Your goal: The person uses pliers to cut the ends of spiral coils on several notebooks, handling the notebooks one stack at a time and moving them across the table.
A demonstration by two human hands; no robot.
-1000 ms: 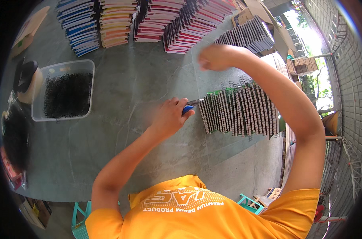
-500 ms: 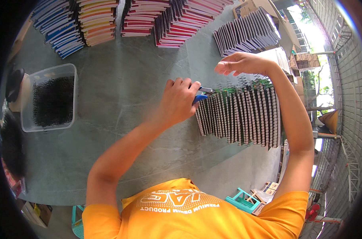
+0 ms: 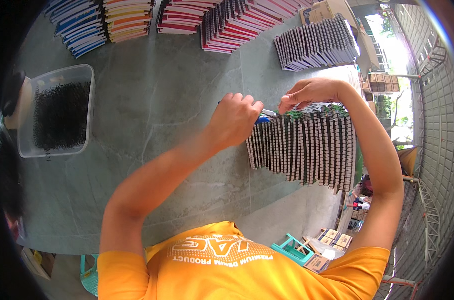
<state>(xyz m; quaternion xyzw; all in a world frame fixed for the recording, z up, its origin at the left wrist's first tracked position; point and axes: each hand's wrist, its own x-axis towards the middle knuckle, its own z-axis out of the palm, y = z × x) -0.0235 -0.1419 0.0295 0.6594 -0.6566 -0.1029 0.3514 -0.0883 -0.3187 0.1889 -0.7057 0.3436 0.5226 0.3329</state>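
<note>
My left hand [image 3: 237,119] is closed around blue-handled pliers [image 3: 270,113], whose metal jaws point right at the near end of a row of spiral-bound notebooks [image 3: 302,147]. Black and white bindings face up along that row, and loose coil ends [image 3: 317,108] stick out along its far edge. Over these ends reaches my right hand [image 3: 314,91], its fingertips pinched together just beside the plier jaws. Whatever sits between those fingertips is too small to make out.
A clear plastic tub [image 3: 91,112] of black coils stands at the left of the grey table [image 3: 162,165]. Along the back are blue [image 3: 79,27], yellow-orange [image 3: 129,20] and red [image 3: 237,25] notebook stacks. Another spiral-bound stack [image 3: 314,45] sits at back right beside a cardboard box [image 3: 332,10].
My right hand has come down and left to the coil ends, its fingers closing. The pliers have shifted slightly right with my left hand. The whole view has tilted a little.
</note>
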